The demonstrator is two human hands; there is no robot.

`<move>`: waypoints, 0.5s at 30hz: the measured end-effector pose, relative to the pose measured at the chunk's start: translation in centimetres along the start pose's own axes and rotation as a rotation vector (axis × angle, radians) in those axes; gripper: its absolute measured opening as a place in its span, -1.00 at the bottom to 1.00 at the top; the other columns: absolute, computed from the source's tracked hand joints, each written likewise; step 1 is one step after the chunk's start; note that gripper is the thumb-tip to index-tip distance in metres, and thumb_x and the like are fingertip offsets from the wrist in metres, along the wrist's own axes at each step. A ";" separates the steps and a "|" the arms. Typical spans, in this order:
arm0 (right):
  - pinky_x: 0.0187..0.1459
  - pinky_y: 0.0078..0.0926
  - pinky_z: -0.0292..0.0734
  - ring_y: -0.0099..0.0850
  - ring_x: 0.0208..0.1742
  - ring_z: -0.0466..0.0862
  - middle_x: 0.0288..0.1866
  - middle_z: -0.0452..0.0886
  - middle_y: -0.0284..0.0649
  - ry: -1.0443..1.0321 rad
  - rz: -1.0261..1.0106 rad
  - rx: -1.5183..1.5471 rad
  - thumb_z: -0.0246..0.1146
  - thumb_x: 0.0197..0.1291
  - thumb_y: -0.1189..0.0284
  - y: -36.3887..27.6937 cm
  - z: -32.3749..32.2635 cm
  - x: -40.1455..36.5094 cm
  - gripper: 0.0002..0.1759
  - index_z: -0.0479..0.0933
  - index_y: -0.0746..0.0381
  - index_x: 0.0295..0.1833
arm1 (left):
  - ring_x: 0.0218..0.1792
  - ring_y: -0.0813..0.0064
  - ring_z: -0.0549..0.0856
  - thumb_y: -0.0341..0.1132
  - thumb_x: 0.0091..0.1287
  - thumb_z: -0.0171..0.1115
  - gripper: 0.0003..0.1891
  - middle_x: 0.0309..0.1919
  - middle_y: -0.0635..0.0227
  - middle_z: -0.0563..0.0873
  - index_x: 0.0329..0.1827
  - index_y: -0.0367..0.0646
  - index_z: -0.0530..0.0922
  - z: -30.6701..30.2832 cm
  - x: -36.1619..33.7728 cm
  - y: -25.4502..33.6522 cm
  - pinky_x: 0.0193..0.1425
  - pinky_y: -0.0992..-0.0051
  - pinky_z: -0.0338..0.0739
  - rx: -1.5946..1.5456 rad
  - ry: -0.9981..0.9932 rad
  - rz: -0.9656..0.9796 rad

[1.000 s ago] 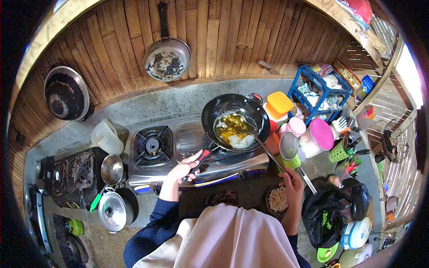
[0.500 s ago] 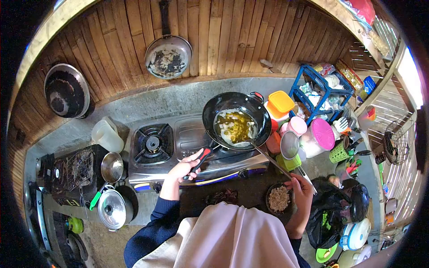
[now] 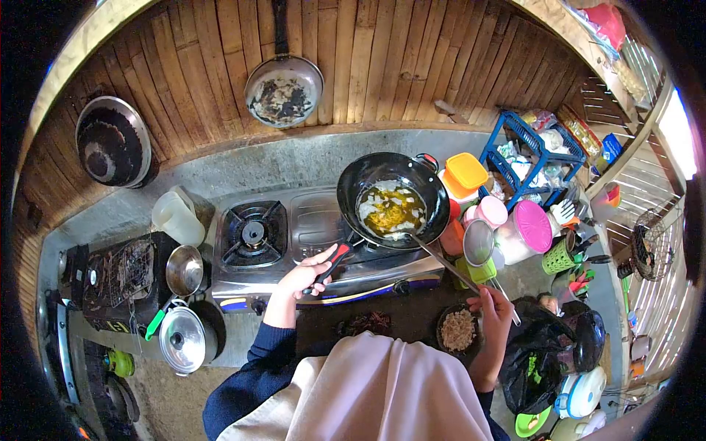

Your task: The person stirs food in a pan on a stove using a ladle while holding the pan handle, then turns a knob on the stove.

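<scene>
A black wok (image 3: 353, 180) sits on the right side of the gas stove, with yellowish oil and pale foamy food (image 3: 391, 211) in its base. My left hand (image 3: 304, 275) is closed around the wok's red and black handle (image 3: 334, 262). In my right hand (image 3: 491, 312) is the upper part of a long metal spatula (image 3: 445, 262), pinched between the fingers. Its lower end reaches into the wok at the near rim; the tip is hard to make out. Beside my right hand, a dark bowl (image 3: 441, 344) holds a crumbly pale brown food (image 3: 459, 329).
The stove's left burner (image 3: 254, 234) has no pot on it. Right of the wok stand an orange-lidded container (image 3: 466, 170), a strainer (image 3: 478, 243), a pink-lidded tub (image 3: 531, 226) and a blue rack (image 3: 526, 163). A lidded pot (image 3: 182, 339) and small saucepan (image 3: 184, 270) stand at left.
The pale food in the oil looks more broken up and spread out. Both hands keep their grips, and the view has shifted slightly.
</scene>
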State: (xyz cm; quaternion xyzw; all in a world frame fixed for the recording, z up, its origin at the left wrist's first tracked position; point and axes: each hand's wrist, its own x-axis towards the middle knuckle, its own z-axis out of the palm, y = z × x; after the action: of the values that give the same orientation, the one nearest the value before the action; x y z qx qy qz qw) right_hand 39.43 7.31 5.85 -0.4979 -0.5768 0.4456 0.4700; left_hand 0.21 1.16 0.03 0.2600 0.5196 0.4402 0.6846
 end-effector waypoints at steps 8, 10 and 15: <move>-0.39 -0.67 0.48 -0.57 -0.50 0.57 -0.43 0.67 -0.16 0.004 0.046 0.061 0.16 0.29 0.42 0.9 1.9 0.7 -0.73 0.56 0.42 -0.06 | -0.69 0.71 0.33 -0.32 0.45 -0.09 -0.49 -0.56 0.45 0.44 0.43 0.39 0.15 0.1 0.0 0.1 -0.70 0.71 0.20 -0.022 0.008 -0.015; -0.38 -0.67 0.48 -0.57 -0.49 0.58 -0.42 0.67 -0.15 -0.001 0.058 0.058 0.16 0.29 0.42 0.7 2.6 0.9 -0.73 0.56 0.41 -0.05 | -0.70 0.71 0.32 -0.33 0.45 -0.09 -0.49 -0.56 0.44 0.44 0.43 0.39 0.15 0.1 -0.1 0.2 -0.70 0.71 0.20 -0.034 0.002 -0.016; -0.35 -0.66 0.50 -0.56 -0.42 0.60 -0.37 0.66 -0.19 -0.068 0.001 0.125 0.15 0.30 0.43 1.2 4.8 2.3 -0.72 0.54 0.42 -0.02 | -0.71 0.72 0.30 -0.34 0.45 -0.10 -0.49 -0.57 0.42 0.45 0.43 0.39 0.16 0.3 -0.1 0.2 -0.68 0.72 0.22 -0.028 0.017 -0.005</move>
State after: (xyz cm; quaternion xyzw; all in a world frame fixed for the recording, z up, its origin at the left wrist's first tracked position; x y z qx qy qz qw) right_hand 34.78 9.50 4.10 -0.4525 -0.5632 0.4975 0.4801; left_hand 0.40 1.19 0.28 0.2454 0.5200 0.4480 0.6846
